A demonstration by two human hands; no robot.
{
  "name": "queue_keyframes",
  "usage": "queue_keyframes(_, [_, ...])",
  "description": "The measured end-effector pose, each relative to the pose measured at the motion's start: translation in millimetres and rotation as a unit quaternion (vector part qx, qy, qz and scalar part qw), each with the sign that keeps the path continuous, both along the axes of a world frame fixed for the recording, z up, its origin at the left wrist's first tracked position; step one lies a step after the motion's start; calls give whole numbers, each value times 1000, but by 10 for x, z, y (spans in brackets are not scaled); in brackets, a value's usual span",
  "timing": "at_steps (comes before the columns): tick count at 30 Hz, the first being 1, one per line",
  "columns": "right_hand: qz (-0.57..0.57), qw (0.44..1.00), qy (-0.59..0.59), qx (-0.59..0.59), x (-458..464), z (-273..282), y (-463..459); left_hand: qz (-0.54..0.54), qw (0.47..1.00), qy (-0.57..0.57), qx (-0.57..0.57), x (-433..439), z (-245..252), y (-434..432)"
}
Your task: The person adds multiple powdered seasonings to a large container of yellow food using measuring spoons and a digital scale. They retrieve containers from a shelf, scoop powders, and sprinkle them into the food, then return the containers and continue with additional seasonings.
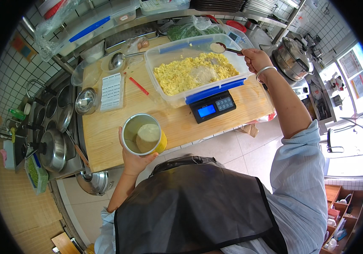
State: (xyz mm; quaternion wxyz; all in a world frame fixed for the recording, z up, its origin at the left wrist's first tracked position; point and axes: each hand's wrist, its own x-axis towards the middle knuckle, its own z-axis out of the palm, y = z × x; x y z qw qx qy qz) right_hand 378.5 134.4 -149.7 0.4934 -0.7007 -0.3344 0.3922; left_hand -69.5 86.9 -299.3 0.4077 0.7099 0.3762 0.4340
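My left hand (137, 160) holds a yellow metal can (163, 143) near the wooden board's front edge; pale powder lies inside it. My right hand (257, 62) grips the handle of a dark measuring spoon (233, 50) heaped with pale powder, held over the right part of a clear plastic tub (173, 101). In the tub is a yellow, crumbly, egg-like mixture (175, 74) with a mound of pale powder (203, 74) on top. The tub rests on a black digital scale (213, 106) with a lit blue display.
On the wooden board (105, 136) lie a red strip (139, 86), a printed label sheet (111, 92), a metal bowl (86, 101) and a ladle (117, 61). A bag of greens (194, 30) is behind the tub. Lidded pans (53, 149) stand left, a steamer pot (292, 58) right.
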Motion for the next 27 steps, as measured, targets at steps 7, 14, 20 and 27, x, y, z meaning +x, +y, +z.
queue_keyframes(7, [-14, 993, -113, 12, 54, -79, 6, 1, 1000, -10, -6, 1, -5, -6])
queue_keyframes(14, [-29, 997, -68, 9, 99, -110, -19, -2, 1000, -8, 8, -2, -36, 6])
queue_keyframes(20, [-44, 987, -155, 13, 114, -139, -24, 4, 1000, -2, -3, -6, -30, -7])
queue_keyframes(27, [-59, 993, -106, 1, 159, -131, -51, -1, 1000, -13, -3, -2, -17, -7])
